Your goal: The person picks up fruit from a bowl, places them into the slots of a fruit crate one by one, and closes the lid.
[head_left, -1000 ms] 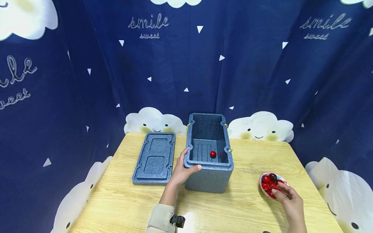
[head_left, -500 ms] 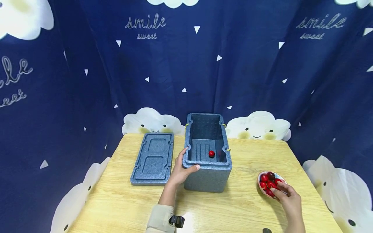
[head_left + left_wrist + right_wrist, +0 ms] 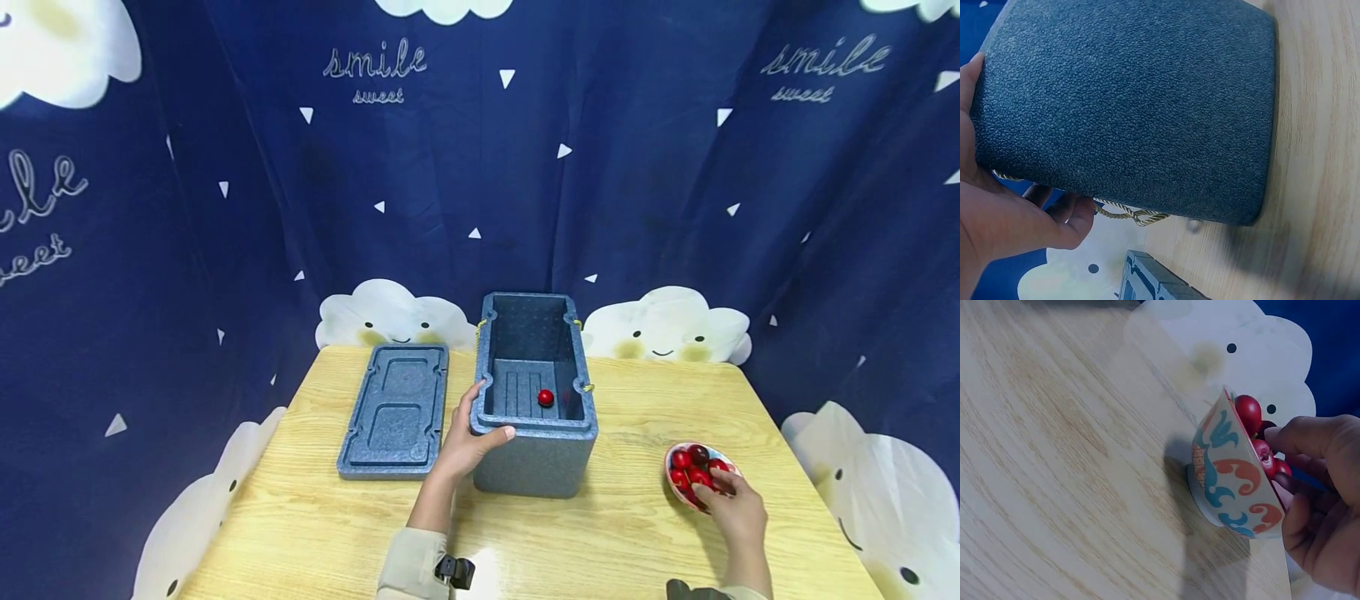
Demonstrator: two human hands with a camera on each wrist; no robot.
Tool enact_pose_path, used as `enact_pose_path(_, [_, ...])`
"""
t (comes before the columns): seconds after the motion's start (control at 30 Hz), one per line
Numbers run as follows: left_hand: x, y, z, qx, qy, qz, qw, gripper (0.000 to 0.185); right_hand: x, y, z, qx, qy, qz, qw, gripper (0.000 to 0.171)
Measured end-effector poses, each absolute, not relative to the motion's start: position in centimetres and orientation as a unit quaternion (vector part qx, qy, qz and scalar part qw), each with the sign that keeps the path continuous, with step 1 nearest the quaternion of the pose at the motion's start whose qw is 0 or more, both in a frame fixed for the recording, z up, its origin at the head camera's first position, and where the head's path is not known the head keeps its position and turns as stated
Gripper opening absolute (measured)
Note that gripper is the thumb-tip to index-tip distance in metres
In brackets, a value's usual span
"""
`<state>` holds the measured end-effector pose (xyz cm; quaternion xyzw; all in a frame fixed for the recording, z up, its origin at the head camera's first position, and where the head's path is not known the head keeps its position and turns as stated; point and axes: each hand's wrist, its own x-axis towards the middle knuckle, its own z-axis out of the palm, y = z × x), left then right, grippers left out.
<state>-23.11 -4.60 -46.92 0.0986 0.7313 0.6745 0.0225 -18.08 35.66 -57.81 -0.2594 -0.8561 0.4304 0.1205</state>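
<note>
The left hand (image 3: 463, 442) grips the near left corner of a blue-grey foam box (image 3: 528, 462), thumb on its front face and fingers along the left side. One red cherry (image 3: 546, 398) lies on the floor of this uncovered box. At the right, the right hand (image 3: 738, 510) reaches into a small patterned bowl (image 3: 1229, 481) of cherries (image 3: 681, 459). Its thumb and fingertips bracket a cherry (image 3: 1282, 467) near the bowl's rim, partly hiding it. In the left wrist view the left hand (image 3: 1016, 219) lies against the box wall beside a yellow cord.
The box's matching lid (image 3: 395, 412) lies flat on the wooden table (image 3: 630, 542), left of the box. Yellow cords (image 3: 1129, 212) hang at the box's sides. A blue curtain (image 3: 420, 167) with cloud faces stands behind the table.
The right hand has shifted slightly left and lower over the bowl, its fingers drawing closer around the cherries. The left hand keeps its hold on the box. The head view has shifted slightly.
</note>
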Motion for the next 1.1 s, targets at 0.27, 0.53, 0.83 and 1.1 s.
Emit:
enact_pose_path(0.27, [-23.3,-4.7,-47.2,0.096,0.736,0.67,0.021,0.085,-18.2,34.8,-57.5,-0.25,-0.877,0.388,0.132,0.047])
enact_pose_path(0.53, [-23.4,-4.7,-47.2,0.099,0.73,0.676,0.017,0.085,-19.2,34.4,-58.0,-0.281,-0.888,0.343,0.124,0.048])
enact_pose_path(0.83, [-23.3,-4.7,-47.3,0.098,0.726,0.68,0.027,0.086,-18.8,33.5,-58.1,-0.289,-0.879,0.343,0.161,0.042])
enact_pose_path(1.1, [-23.3,-4.6,-47.4,0.106,0.718,0.687,0.024,0.086,-18.5,33.6,-58.4,-0.283,-0.869,0.357,0.196,0.035])
